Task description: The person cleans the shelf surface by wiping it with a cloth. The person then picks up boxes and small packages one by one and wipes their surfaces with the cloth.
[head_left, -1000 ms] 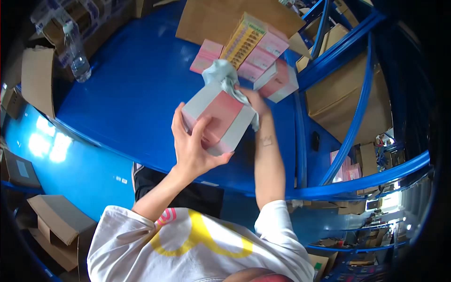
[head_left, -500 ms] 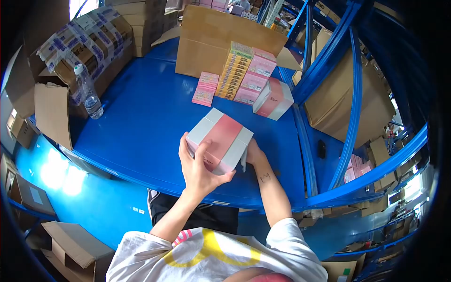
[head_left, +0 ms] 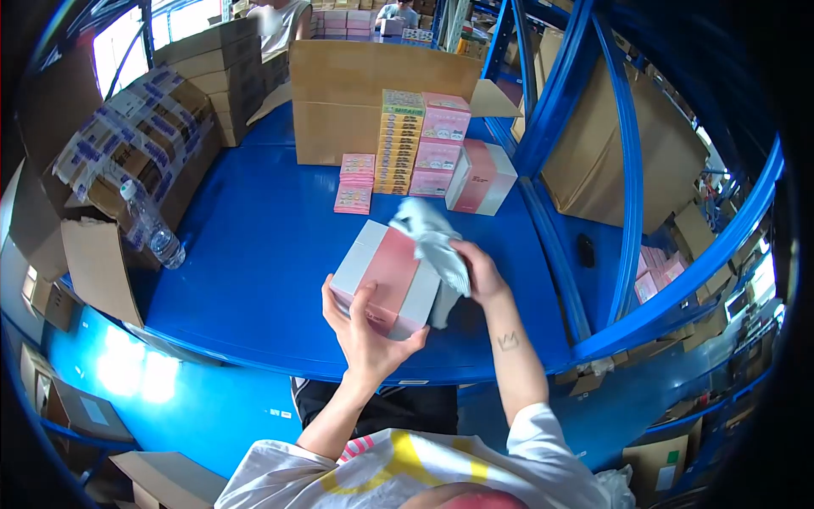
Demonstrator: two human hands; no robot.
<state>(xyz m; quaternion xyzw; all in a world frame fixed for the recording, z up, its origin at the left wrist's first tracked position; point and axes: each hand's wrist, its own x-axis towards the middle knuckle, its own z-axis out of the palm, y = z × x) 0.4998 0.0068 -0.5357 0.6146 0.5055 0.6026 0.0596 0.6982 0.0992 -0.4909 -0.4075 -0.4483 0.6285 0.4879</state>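
My left hand [head_left: 366, 338] grips a white box with a pink band [head_left: 383, 273] by its near side, thumb and fingers spread across it. The box is tilted over the blue table. My right hand [head_left: 480, 271] is closed on a pale grey-white cloth [head_left: 431, 239], which lies over the box's right part and is smeared by motion. Beyond the box are a short pile of pink packets [head_left: 354, 185], a tall stack of yellow boxes [head_left: 397, 153] and a stack of pink boxes [head_left: 437, 154]. A second white box with a pink band [head_left: 482, 180] stands to their right.
A cardboard sheet [head_left: 339, 106] stands behind the stacks on the blue table [head_left: 246, 280]. At left are a water bottle [head_left: 154, 227] and a taped carton [head_left: 140, 127]. Blue shelf posts [head_left: 626, 170] rise at right. Far back, a person [head_left: 284, 25] is partly visible.
My right hand has come from beneath the box to its right side and brought the cloth up over its top. My left hand still holds the box. The camera view has shifted.
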